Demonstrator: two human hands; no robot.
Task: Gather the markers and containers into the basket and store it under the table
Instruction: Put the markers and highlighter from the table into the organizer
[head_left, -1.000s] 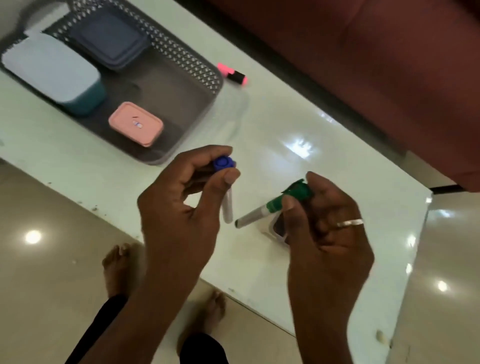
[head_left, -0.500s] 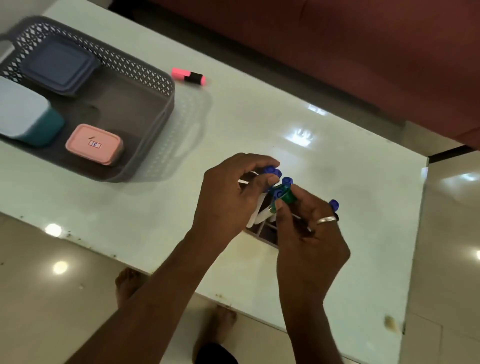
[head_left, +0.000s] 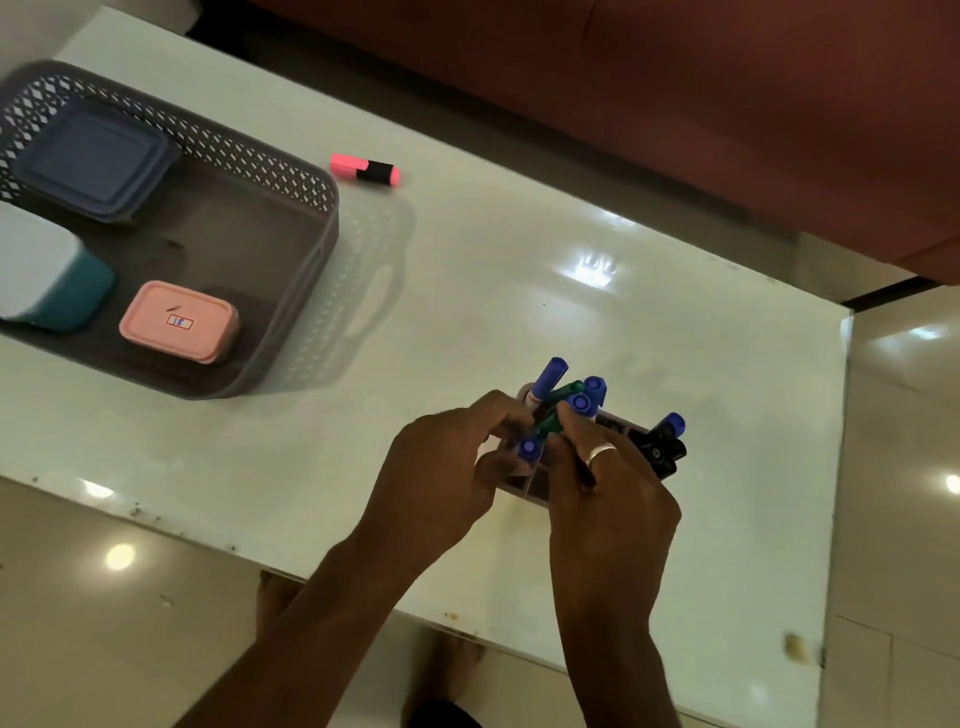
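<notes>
A grey lattice basket (head_left: 317, 244) sits at the table's left. It holds a dark blue container (head_left: 93, 156), a teal container with a white lid (head_left: 41, 265) and a pink container (head_left: 179, 322). A pink highlighter (head_left: 363, 169) lies on the table beyond the basket. Near the front right stands a grey marker holder (head_left: 535, 486) with several blue-capped markers (head_left: 550, 376) and black markers (head_left: 662, 452) upright in it. My left hand (head_left: 441, 478) pinches a blue-capped marker (head_left: 529, 448) over the holder. My right hand (head_left: 613, 493) grips a green marker (head_left: 558, 408) slanted into it.
The white glossy table (head_left: 519, 249) ends at a front edge just below my wrists and a right edge near the black markers. A dark red sofa (head_left: 675, 104) runs along the far side. My bare feet stand on the tiled floor (head_left: 104, 623).
Both hands have come together and lowered onto the marker holder, carrying the blue-capped and the green marker down among the others. More markers in the holder now show.
</notes>
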